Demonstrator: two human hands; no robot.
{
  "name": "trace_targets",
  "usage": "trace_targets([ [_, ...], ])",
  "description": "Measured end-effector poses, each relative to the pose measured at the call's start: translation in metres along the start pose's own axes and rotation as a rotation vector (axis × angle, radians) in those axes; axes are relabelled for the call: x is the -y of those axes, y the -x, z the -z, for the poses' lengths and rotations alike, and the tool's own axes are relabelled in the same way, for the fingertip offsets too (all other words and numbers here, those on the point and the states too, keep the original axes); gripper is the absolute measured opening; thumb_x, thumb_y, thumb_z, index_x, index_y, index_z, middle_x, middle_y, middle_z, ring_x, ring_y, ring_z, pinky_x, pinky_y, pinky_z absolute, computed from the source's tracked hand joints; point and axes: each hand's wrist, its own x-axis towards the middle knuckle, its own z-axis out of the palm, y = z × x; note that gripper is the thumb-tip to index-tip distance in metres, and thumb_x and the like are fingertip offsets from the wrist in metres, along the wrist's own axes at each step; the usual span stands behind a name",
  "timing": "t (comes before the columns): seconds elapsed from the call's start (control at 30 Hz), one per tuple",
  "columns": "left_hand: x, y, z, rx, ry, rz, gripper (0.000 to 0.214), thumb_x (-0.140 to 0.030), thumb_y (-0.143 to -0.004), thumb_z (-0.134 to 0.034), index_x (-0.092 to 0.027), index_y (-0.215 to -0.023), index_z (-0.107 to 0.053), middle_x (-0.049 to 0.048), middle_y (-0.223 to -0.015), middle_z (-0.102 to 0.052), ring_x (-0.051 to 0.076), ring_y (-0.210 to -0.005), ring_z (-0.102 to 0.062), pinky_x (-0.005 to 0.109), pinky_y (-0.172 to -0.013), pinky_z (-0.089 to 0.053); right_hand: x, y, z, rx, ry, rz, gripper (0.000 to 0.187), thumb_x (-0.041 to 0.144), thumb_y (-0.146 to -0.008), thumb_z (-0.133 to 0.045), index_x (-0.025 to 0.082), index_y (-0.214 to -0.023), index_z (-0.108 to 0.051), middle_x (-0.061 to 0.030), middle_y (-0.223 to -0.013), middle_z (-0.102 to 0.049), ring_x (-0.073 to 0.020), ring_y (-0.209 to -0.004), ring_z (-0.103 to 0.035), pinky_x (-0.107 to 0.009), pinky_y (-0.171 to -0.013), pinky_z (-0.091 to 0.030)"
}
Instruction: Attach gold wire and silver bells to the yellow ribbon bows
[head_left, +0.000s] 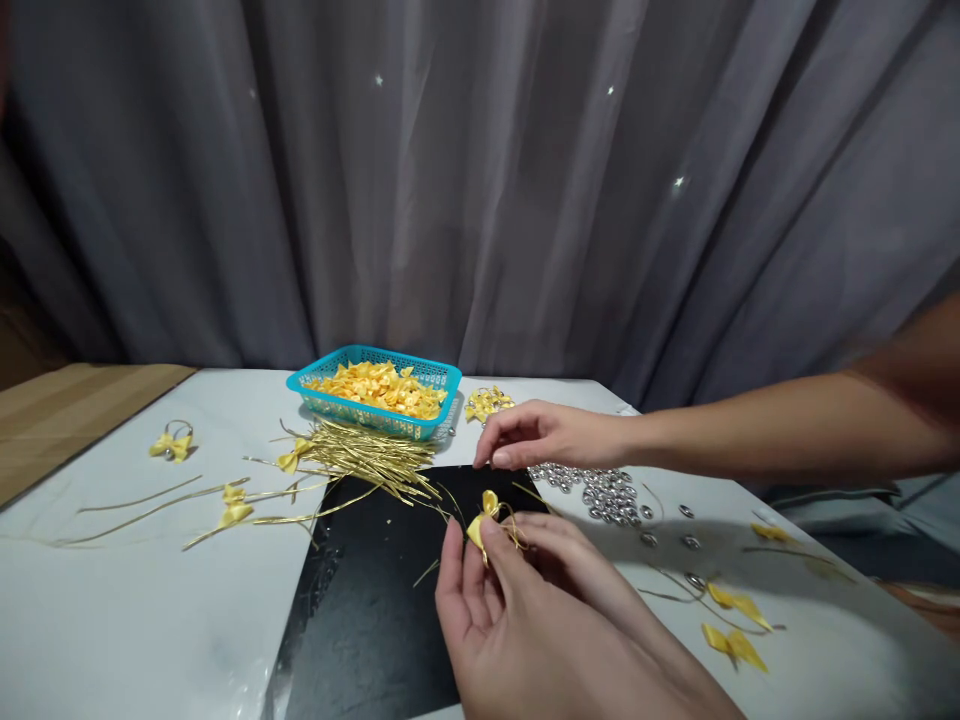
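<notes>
My left hand (499,620) is closed in a pinch on a small yellow ribbon bow (477,530), above a black mat (367,610). Just behind it, my right hand (562,555) is partly hidden; its fingers close around the looped gold twist tie (516,532) attached to the bow. A pile of gold twist ties (367,455) lies beyond the mat. Right of the mat is a heap of small silver bells or beads (607,492), their kind too small to tell.
Another person's hand (544,435) reaches in from the right above the silver pieces. A blue basket (298,383) holds yellow bows. Loose bows with ties lie left (235,505) and right (735,645); finished-looking bows (487,402) are piled behind. A grey curtain (450,180) hangs beyond.
</notes>
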Motion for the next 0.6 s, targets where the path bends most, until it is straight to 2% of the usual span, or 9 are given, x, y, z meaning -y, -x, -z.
trace_targets([
  [0.03,-0.005,0.001,-0.002,-0.113,-0.015,0.055,0.022,-0.021,-0.073,-0.065,-0.03,-0.092,-0.058,0.0004,-0.083,-0.064,0.019,-0.077,-0.069,0.023,-0.064,-0.059,0.001,-0.004,0.002,0.064,0.034,0.015,0.024,0.03,-0.086,-0.057,0.012,-0.1,-0.066,-0.0053,-0.093,-0.061,-0.0108,-0.084,-0.054,-0.025,-0.077,-0.042],
  [0.1,-0.014,0.004,-0.006,-0.161,-0.025,0.093,0.02,-0.016,-0.071,-0.067,-0.03,-0.085,-0.061,-0.0003,-0.08,-0.065,0.018,-0.076,-0.069,0.022,-0.062,-0.058,0.004,-0.01,0.005,0.181,0.115,0.048,0.022,0.028,-0.085,-0.059,0.012,-0.098,-0.068,-0.0065,-0.093,-0.062,-0.0126,-0.088,-0.054,-0.027,-0.081,-0.042],
  [0.2,-0.02,0.006,-0.009,-0.128,-0.059,0.117,0.022,-0.013,-0.072,-0.065,-0.03,-0.086,-0.062,-0.0007,-0.077,-0.067,0.018,-0.073,-0.069,0.02,-0.055,-0.057,0.008,-0.015,0.007,0.264,0.172,0.063,0.017,0.025,-0.082,-0.063,0.013,-0.091,-0.069,-0.0054,-0.087,-0.062,-0.0129,-0.084,-0.055,-0.027,-0.08,-0.043],
  [0.3,-0.02,0.006,-0.008,-0.128,-0.132,0.104,0.021,-0.014,-0.072,-0.065,-0.03,-0.086,-0.061,-0.0004,-0.078,-0.068,0.018,-0.071,-0.07,0.022,-0.057,-0.057,0.009,-0.017,0.008,0.307,0.167,0.045,0.012,0.025,-0.081,-0.063,0.014,-0.085,-0.067,-0.0043,-0.083,-0.062,-0.0126,-0.08,-0.054,-0.026,-0.078,-0.043],
  [0.43,-0.016,0.005,-0.006,-0.124,-0.27,0.011,0.021,-0.017,-0.071,-0.066,-0.029,-0.087,-0.062,0.0001,-0.08,-0.071,0.018,-0.074,-0.07,0.024,-0.062,-0.058,0.008,-0.02,0.01,0.416,0.103,-0.017,0.011,0.025,-0.081,-0.062,0.014,-0.084,-0.063,-0.0034,-0.082,-0.06,-0.0119,-0.078,-0.053,-0.025,-0.074,-0.043],
  [0.6,-0.02,0.006,-0.007,-0.101,-0.397,0.006,0.022,-0.019,-0.071,-0.066,-0.03,-0.09,-0.064,-0.0001,-0.08,-0.071,0.018,-0.076,-0.07,0.025,-0.061,-0.057,0.005,-0.025,0.013,0.468,-0.006,-0.081,0.009,0.023,-0.081,-0.061,0.014,-0.078,-0.06,-0.0017,-0.079,-0.056,-0.0107,-0.075,-0.05,-0.023,-0.073,-0.04],
])
